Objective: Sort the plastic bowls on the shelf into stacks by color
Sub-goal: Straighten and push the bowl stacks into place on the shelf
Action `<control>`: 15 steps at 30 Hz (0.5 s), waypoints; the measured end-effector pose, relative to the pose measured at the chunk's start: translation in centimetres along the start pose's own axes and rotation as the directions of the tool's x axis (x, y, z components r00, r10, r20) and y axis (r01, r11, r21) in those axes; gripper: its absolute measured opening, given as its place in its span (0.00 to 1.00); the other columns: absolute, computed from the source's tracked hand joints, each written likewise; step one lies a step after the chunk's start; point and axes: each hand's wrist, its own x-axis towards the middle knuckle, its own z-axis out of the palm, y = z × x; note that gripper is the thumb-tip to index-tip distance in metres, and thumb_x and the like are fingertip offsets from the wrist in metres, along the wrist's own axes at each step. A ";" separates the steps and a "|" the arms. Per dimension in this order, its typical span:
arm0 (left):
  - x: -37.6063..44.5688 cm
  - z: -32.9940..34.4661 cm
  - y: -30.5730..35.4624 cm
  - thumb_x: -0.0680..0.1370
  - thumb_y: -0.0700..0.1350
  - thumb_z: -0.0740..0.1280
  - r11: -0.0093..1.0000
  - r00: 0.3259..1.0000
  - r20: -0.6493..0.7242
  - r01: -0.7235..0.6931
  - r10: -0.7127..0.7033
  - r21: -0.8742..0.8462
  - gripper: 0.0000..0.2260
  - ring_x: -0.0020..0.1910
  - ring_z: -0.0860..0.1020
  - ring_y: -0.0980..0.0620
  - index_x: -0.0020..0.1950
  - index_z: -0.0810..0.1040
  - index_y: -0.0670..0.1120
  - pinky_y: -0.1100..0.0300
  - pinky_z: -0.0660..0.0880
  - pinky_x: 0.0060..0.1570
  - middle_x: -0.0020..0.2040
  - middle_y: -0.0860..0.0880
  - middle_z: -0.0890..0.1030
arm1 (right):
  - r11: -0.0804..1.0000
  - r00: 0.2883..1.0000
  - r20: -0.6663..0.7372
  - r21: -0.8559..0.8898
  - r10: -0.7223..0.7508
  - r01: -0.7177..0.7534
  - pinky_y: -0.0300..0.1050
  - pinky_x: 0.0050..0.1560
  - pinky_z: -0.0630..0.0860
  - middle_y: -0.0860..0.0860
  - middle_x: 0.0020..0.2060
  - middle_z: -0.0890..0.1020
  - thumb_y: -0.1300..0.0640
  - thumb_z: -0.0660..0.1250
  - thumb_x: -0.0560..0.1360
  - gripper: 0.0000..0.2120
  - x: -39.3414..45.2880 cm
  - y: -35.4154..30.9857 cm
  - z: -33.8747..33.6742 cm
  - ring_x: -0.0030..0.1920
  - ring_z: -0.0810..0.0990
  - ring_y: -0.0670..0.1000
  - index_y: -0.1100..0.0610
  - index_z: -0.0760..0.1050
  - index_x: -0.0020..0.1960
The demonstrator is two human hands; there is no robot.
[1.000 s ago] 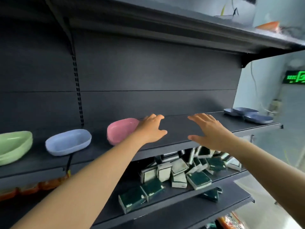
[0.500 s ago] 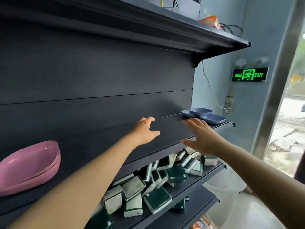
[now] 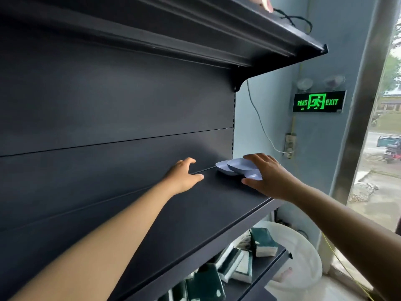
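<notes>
blue bowls [image 3: 237, 168] look light, stiff, slick; take by rim. right hand [image 3: 269, 177] spread over them, left hand [image 3: 182, 177] spread, empty

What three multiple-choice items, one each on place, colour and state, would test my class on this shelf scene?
1. Where do the bowls lie on the shelf?
A. at its far right end
B. at its middle
C. on the shelf below

2. What colour are the bowls in view?
A. pink
B. green
C. pale blue

3. How is the right hand?
A. clenched in a fist, away from the bowls
B. fingers spread over the bowls
C. lifting a bowl high above the shelf

Answers: 1 A, they lie by the shelf's end near the wall; 2 C, all of them show pale blue; 3 B, its fingers reach across them while the left hand hovers open beside them.
</notes>
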 end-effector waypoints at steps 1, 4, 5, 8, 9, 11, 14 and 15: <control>1.3 0.8 0.1 0.77 0.53 0.64 0.999 1.000 0.005 0.019 -0.019 -0.029 0.25 0.67 0.68 0.49 0.73 0.62 0.51 0.57 0.66 0.61 0.71 0.49 0.65 | 1.000 1.000 0.000 0.016 0.009 -0.009 0.51 0.68 0.64 0.52 0.70 0.68 0.47 0.68 0.74 0.30 1.0 1.4 0.4 0.70 0.64 0.56 0.51 0.62 0.72; 5.0 3.1 0.3 0.77 0.53 0.65 0.987 0.995 0.023 0.094 -0.092 -0.132 0.26 0.67 0.69 0.50 0.72 0.63 0.52 0.58 0.66 0.62 0.71 0.49 0.67 | 0.998 0.999 0.027 0.043 0.044 -0.045 0.50 0.67 0.63 0.52 0.69 0.69 0.46 0.68 0.74 0.31 4.3 6.0 1.5 0.70 0.64 0.56 0.51 0.62 0.73; 6.3 3.8 0.3 0.77 0.53 0.65 0.979 0.992 0.027 0.122 -0.119 -0.166 0.26 0.66 0.69 0.50 0.72 0.63 0.52 0.58 0.67 0.62 0.70 0.49 0.67 | 0.997 0.997 0.046 0.053 0.056 -0.058 0.49 0.67 0.63 0.53 0.69 0.69 0.46 0.68 0.74 0.31 5.6 7.6 1.8 0.70 0.64 0.56 0.52 0.62 0.73; 10.0 5.7 0.3 0.77 0.54 0.65 0.954 0.981 0.020 0.190 -0.191 -0.233 0.25 0.64 0.71 0.51 0.72 0.64 0.51 0.59 0.66 0.60 0.67 0.50 0.71 | 0.987 0.992 0.082 0.122 0.095 -0.105 0.47 0.65 0.64 0.56 0.66 0.73 0.49 0.69 0.74 0.29 10.1 12.5 2.8 0.67 0.69 0.57 0.54 0.64 0.71; 11.2 6.4 0.3 0.77 0.54 0.65 0.944 0.976 0.013 0.212 -0.216 -0.254 0.25 0.62 0.72 0.51 0.72 0.65 0.50 0.59 0.67 0.59 0.64 0.50 0.73 | 0.978 0.989 0.091 0.165 0.113 -0.127 0.47 0.63 0.66 0.56 0.64 0.74 0.50 0.69 0.73 0.29 11.6 14.1 3.3 0.65 0.70 0.57 0.55 0.65 0.71; 13.6 7.9 0.1 0.76 0.53 0.65 0.918 0.962 -0.011 0.256 -0.271 -0.302 0.24 0.59 0.74 0.51 0.71 0.66 0.50 0.57 0.70 0.61 0.60 0.50 0.75 | 0.953 0.980 0.138 0.247 0.147 -0.177 0.47 0.61 0.68 0.57 0.63 0.75 0.51 0.71 0.72 0.29 14.7 17.1 4.7 0.63 0.73 0.57 0.55 0.66 0.70; 16.6 10.6 0.1 0.77 0.51 0.65 0.849 0.923 -0.025 0.343 -0.385 -0.402 0.23 0.56 0.78 0.48 0.70 0.66 0.48 0.56 0.75 0.59 0.55 0.49 0.76 | 0.946 0.955 0.257 0.244 0.149 -0.214 0.45 0.55 0.70 0.56 0.62 0.75 0.49 0.73 0.70 0.32 19.0 20.7 7.8 0.58 0.75 0.56 0.54 0.65 0.70; 17.3 11.5 0.3 0.77 0.50 0.65 0.816 0.905 -0.017 0.375 -0.425 -0.439 0.23 0.54 0.79 0.48 0.70 0.66 0.47 0.57 0.76 0.57 0.53 0.48 0.76 | 0.945 0.947 0.284 0.242 0.147 -0.220 0.43 0.52 0.70 0.56 0.60 0.76 0.49 0.73 0.70 0.33 20.2 21.6 8.7 0.55 0.75 0.55 0.54 0.65 0.70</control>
